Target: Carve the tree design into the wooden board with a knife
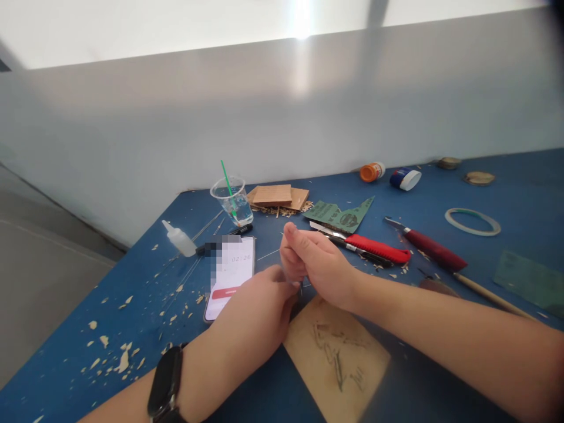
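Note:
My left hand [268, 299], with a black band on its wrist, is curled at the middle of the blue table, its fingers mostly hidden behind its back. Touching it from the right, my right hand [315, 261] is closed, thumb on top. A small dark tip shows below the right fist, but what the hands hold is too hidden to name. Just below them lies a tan sheet [339, 364] with dark marks. The phone [233, 270], showing 02:26, rests left of the hands. Right behind them are a knife with a red handle [379, 248] and a green sandpaper piece [346, 215].
A plastic cup [235, 202] with a green stick stands at the back, beside wood pieces [273, 195]. A white squeeze bottle [179, 239] lies left. Farther right are a red-handled tool [434, 249], a tape ring [472, 222] and two small jars. Shavings litter the left side.

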{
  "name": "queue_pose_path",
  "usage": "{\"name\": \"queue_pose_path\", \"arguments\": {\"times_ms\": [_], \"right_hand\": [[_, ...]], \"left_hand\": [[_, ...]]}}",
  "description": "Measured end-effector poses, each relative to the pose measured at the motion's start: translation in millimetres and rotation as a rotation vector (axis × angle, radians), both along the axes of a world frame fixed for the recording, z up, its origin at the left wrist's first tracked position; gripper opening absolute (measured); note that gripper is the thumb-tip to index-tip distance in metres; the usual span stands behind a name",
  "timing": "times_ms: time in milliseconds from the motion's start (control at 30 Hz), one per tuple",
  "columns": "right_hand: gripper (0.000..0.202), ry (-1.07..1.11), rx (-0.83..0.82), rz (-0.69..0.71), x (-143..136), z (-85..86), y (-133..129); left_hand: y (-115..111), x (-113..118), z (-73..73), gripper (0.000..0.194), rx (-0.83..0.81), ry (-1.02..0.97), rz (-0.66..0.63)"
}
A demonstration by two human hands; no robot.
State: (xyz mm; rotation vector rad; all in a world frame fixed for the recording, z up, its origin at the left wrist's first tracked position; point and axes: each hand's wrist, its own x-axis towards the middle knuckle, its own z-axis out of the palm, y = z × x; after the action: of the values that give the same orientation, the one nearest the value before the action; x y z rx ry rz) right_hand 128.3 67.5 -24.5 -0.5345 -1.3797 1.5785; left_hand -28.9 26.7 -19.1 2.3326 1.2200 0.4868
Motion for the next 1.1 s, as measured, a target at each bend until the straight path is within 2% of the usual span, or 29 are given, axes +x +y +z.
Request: {"name": "queue_pose_path", "arguments": {"times_ms": [133,300,433,600,667,833,1100], "right_hand": [[0.065,0.000,0.018,-0.039,-3.2,-0.7,-4.3],[0.065,0.039,-0.031,-0.037,-5.5,3.2,-2.1],[0.050,0.052,-0.052,-0.054,-2.3,6.9,3.6],[0.042,0.071,-0.039,-0.138,-4.9,7.1,2.0],[0.040,0.069,-0.021,-0.187,-9.4,5.2,-2.2],[0.035,0.058,0.011,-0.265,-15.3,1.5,-9.6],[0.043,-0.023,0.024,-0.156,-4.0,11.7,0.5]], "left_hand": [[3.8,-4.6,4.3,0.026,-0.030,-0.088,0.026],[15.5,-11.9,21.8,0.012,-0.087,-0.318,0.176],[21.4,-4.9,34.9,0.019,-0.170,-0.541,0.173],[28.0,19.3,42.8,0.036,-0.188,-0.688,0.165],[29.5,29.6,45.2,0.036,-0.182,-0.720,0.156],[27.8,43.7,46.7,0.020,-0.111,-0.756,0.177],[31.2,45.4,41.7,0.020,-0.104,-0.824,0.232]]}}
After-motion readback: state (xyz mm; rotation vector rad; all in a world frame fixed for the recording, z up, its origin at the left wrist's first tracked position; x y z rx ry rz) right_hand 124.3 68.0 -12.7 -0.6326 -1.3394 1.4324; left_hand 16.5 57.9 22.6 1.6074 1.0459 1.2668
